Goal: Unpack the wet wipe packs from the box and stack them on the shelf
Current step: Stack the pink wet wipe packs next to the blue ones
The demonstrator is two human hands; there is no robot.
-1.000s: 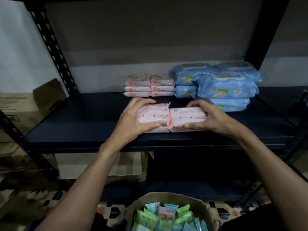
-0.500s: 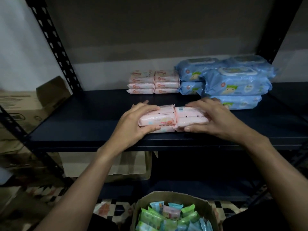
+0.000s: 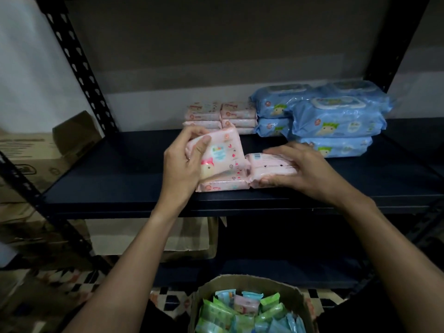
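Note:
My left hand [image 3: 185,162] grips a pink wet wipe pack [image 3: 222,156] and holds it tilted up on edge, its printed face toward me, above another pink pack [image 3: 223,185] lying flat on the dark shelf [image 3: 125,179]. My right hand [image 3: 295,169] holds a small stack of pink packs [image 3: 271,164] just to the right, fingers over the top and thumb at the front. An open cardboard box [image 3: 249,284] at the bottom holds several green, blue and pink packs.
At the back of the shelf stand two short stacks of pink packs [image 3: 221,115] and, to their right, stacked large blue packs [image 3: 336,116]. Black slotted uprights [image 3: 79,68] frame the shelf. Cardboard boxes [image 3: 28,155] sit at the left and under the shelf.
My left hand has lifted its pink pack from flat on the stack and tipped it up on edge. My right hand has stayed on its stack.

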